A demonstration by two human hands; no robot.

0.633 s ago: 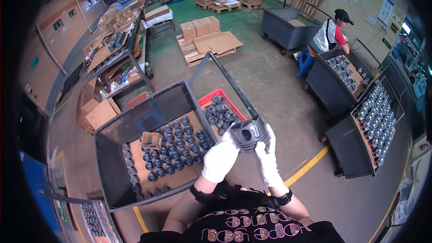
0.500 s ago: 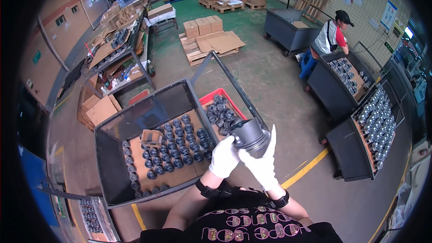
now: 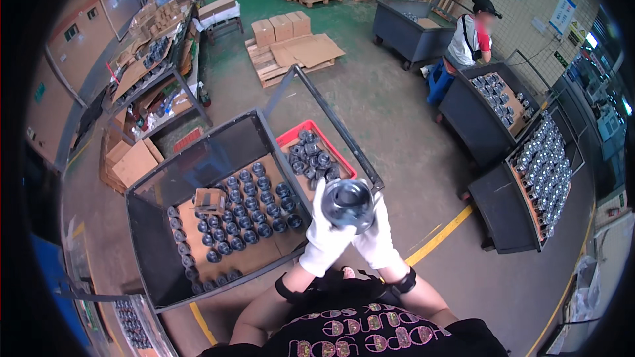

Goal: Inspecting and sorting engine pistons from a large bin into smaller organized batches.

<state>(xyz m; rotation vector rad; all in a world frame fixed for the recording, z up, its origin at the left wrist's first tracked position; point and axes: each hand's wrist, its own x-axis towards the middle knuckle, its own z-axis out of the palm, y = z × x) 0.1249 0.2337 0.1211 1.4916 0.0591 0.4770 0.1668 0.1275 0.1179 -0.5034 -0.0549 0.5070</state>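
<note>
A dark metal piston (image 3: 347,205) is held up in front of me, its round end turned toward my view and slightly blurred. My left hand (image 3: 324,235), in a white glove, is closed on its left side with the thumb up. Gloved in white too, my right hand (image 3: 376,238) grips the right side, fingers partly hidden by the piston. Just left of my hands, a grey metal cart (image 3: 142,264) holds rows of similar pistons (image 3: 248,221) on cardboard. Beyond my hands, more pistons (image 3: 309,157) lie piled in a red tray (image 3: 348,166).
A small open carton (image 3: 210,201) sits among the cart's pistons. The cart's raised metal bar (image 3: 337,125) reaches beyond the tray. At right stand two piston-filled carts (image 3: 503,225), (image 3: 469,122), near a seated person (image 3: 466,43). A pallet (image 3: 271,76) with boxes lies ahead.
The piston has been tilted, from its ringed side showing to its round end facing me. Both hands have come slightly left and lower with it, and the view has shifted.
</note>
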